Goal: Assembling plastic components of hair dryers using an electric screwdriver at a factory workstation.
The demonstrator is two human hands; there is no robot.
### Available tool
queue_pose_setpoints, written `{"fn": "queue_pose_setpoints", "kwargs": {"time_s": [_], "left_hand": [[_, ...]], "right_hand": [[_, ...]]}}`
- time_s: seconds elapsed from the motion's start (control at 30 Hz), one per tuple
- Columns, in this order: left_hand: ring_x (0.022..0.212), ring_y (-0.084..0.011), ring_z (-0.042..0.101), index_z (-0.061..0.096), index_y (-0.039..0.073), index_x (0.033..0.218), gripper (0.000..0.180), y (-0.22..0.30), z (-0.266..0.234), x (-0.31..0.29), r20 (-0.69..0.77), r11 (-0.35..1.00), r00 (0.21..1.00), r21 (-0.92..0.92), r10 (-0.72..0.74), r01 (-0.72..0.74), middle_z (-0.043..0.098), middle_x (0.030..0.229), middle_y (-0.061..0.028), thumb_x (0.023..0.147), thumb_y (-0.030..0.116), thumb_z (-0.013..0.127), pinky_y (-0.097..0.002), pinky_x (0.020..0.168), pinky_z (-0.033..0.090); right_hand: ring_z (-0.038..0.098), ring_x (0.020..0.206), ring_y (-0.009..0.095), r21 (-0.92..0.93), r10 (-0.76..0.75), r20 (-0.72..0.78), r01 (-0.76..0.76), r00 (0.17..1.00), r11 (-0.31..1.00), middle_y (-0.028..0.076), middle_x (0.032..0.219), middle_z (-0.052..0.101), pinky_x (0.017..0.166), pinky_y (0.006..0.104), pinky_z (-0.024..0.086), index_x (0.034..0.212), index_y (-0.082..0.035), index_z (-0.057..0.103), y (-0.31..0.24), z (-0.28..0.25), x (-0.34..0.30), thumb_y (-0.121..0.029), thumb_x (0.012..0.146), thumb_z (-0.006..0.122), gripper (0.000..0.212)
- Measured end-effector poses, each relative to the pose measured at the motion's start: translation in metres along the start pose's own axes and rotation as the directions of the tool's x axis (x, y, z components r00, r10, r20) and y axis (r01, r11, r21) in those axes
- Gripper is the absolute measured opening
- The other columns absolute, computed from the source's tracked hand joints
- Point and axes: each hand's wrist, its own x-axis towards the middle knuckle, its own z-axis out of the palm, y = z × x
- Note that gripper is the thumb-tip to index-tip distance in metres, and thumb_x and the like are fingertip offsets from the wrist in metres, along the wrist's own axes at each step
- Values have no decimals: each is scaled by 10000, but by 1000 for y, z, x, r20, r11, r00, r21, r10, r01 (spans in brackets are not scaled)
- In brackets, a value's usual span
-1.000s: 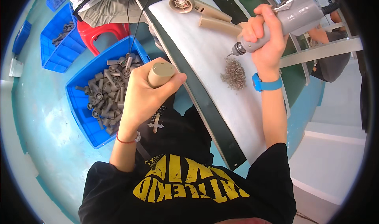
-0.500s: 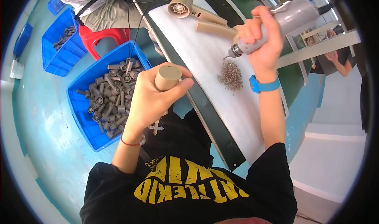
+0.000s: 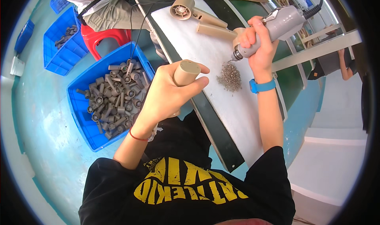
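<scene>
My left hand [image 3: 162, 92] is wrapped round a beige plastic handle [image 3: 187, 73], its rounded end facing up, beside the bench's near edge. Its lower part is hidden by my fingers and palm. In my right hand [image 3: 259, 46] is a grey electric screwdriver [image 3: 283, 23], with a cord at its back end. The screwdriver's tip points down and left, at the top of a pile of small metal screws [image 3: 230, 77]. Whether a screw sits on the tip is too small to tell. The pile lies on a white foam sheet [image 3: 186, 39].
Beige fan-shaped housings [image 3: 182, 8] and a long beige shell [image 3: 215, 30] lie at the sheet's far end. A blue crate [image 3: 85, 126] full of similar parts stands left of the bench. Beyond it are a red stool [image 3: 92, 39] with a seated person and another blue crate [image 3: 59, 60].
My left hand has moved right with the handle, closer to the bench. The screwdriver has come down and left slightly, its tip now at the screw pile.
</scene>
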Motion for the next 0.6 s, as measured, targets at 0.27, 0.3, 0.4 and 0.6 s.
{"fn": "queue_pose_setpoints", "kwargs": {"time_s": [0.27, 0.3, 0.4, 0.6], "left_hand": [[696, -52, 550, 691, 28, 1034, 250, 10, 1, 7, 8, 1000, 1000, 19, 1, -1, 634, 771, -7, 815, 145, 719, -229, 647, 476], [696, -52, 550, 691, 28, 1034, 250, 13, 2, 7, -4, 1000, 1000, 23, -4, 4, 634, 771, -7, 815, 145, 719, -229, 647, 476], [738, -55, 600, 696, 17, 1043, 253, 25, 5, 4, 15, 996, 998, -62, 68, -67, 679, 803, -28, 805, 100, 719, -238, 704, 511], [646, -22, 565, 730, 21, 930, 133, 21, 12, 4, -8, 974, 975, -43, 224, -224, 650, 721, 22, 813, 85, 725, -182, 603, 450]], "right_hand": [[337, 514, 82, 333, -98, 199, 27, 975, 943, -33, 569, 352, 516, 249, 297, 976, -13, 543, -42, 17, -3, -219, 976, 475, 218], [342, 508, 74, 441, -157, 255, 30, 954, 897, -37, 566, 364, 510, 247, 298, 979, -14, 545, -50, 21, -3, -213, 977, 468, 213], [357, 486, 64, 505, -218, 340, 17, 915, 863, -40, 553, 394, 494, 238, 308, 960, -29, 542, -70, 33, -4, -211, 974, 464, 199], [383, 453, 78, 531, -228, 313, 30, 922, 847, -29, 524, 430, 480, 225, 335, 910, -46, 531, -88, 38, -13, -232, 954, 496, 195]]}}
